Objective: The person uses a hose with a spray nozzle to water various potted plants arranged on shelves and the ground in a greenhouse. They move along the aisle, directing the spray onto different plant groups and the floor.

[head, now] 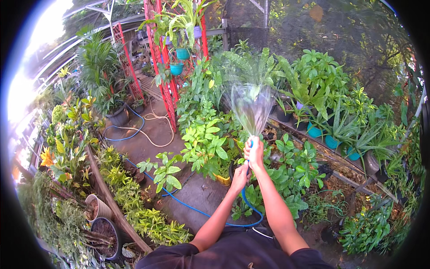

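Both my hands grip a blue garden hose point(248, 201), held out in front of my body. My right hand point(255, 151) is wrapped around the hose's end, and the nozzle end is mostly hidden by the fingers. Just below it, my left hand point(240, 176) holds the hose farther back. A fan of water spray point(252, 112) leaves the end and spreads away from me over a large fern point(248, 65) and broad-leaved potted plants. From my left hand the hose loops down near my waist, then runs left across the ground.
Leafy shrubs point(205, 144) stand close before my hands. Red lattice posts point(163, 74) carry hanging teal pots point(176, 69). On the right, aloe plants point(356, 138) line a ledge. A beige hose point(158, 145) coils on the dirt path point(147, 129). A wooden plank point(111, 198) borders the left bed.
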Action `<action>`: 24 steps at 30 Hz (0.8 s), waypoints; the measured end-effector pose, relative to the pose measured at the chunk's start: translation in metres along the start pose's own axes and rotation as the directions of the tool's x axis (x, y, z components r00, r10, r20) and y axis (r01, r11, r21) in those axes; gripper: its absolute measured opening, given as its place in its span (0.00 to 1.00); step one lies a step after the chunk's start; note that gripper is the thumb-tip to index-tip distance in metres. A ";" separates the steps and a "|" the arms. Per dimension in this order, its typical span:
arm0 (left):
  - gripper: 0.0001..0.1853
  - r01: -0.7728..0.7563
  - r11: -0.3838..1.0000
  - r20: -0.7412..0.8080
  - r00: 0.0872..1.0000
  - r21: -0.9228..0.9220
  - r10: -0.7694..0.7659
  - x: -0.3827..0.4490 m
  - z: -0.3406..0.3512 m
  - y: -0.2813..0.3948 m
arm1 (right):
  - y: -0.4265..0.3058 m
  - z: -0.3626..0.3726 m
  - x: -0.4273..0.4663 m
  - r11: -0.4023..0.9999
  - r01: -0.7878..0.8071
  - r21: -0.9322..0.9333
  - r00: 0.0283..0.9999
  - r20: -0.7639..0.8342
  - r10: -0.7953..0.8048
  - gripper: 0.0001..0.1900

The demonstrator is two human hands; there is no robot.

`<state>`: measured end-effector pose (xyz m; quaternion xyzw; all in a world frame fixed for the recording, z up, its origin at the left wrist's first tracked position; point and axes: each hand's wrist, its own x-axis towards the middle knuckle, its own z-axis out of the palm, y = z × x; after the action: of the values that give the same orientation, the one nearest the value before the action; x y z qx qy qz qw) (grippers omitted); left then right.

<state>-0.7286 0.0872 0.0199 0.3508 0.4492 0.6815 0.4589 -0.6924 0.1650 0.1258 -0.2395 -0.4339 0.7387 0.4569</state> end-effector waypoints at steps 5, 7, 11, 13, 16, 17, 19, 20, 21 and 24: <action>0.22 0.029 0.999 -0.018 0.999 0.036 -0.028 -0.011 0.007 0.006 | -0.001 -0.004 -0.006 1.000 -0.020 0.005 1.000 0.009 0.020 0.18; 0.24 0.031 0.998 -0.044 0.999 0.063 -0.028 -0.015 0.010 0.008 | 0.000 -0.004 -0.010 1.000 -0.015 0.003 1.000 0.007 0.015 0.18; 0.24 0.043 0.999 -0.049 0.998 0.015 -0.042 -0.021 0.014 0.008 | 0.001 -0.007 -0.013 0.999 -0.031 0.007 1.000 0.002 0.031 0.18; 0.24 0.038 0.999 -0.050 0.998 0.012 -0.037 -0.023 0.015 0.007 | 0.001 -0.008 -0.016 0.999 -0.038 0.012 0.999 0.001 0.038 0.18; 0.24 0.087 0.996 -0.062 0.994 0.008 -0.086 -0.028 0.017 0.009 | 0.001 -0.008 -0.019 0.999 -0.043 0.022 0.999 0.008 0.043 0.18; 0.24 0.087 0.996 -0.068 0.994 0.013 -0.086 -0.029 0.017 0.008 | 0.001 -0.008 -0.020 0.999 -0.044 0.026 0.999 0.012 0.044 0.17; 0.24 0.084 0.996 -0.081 0.993 0.022 -0.082 -0.031 0.016 0.006 | 0.004 -0.008 -0.021 0.998 -0.062 0.025 0.998 0.024 0.062 0.17; 0.25 0.090 0.996 -0.078 0.993 0.013 -0.089 -0.032 0.015 0.005 | 0.006 -0.008 -0.021 0.997 -0.072 0.024 0.997 0.031 0.071 0.17; 0.25 0.098 0.995 -0.075 0.992 0.002 -0.098 -0.034 0.014 0.005 | 0.007 -0.008 -0.022 0.997 -0.078 0.022 0.996 0.033 0.078 0.17; 0.25 0.109 0.994 -0.100 0.989 0.005 -0.108 -0.040 0.011 0.007 | 0.013 -0.005 -0.023 0.995 -0.100 0.019 0.994 0.045 0.099 0.17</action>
<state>-0.7076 0.0518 0.0278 0.2936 0.4935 0.6699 0.4706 -0.6840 0.1438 0.1106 -0.2396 -0.4237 0.7701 0.4122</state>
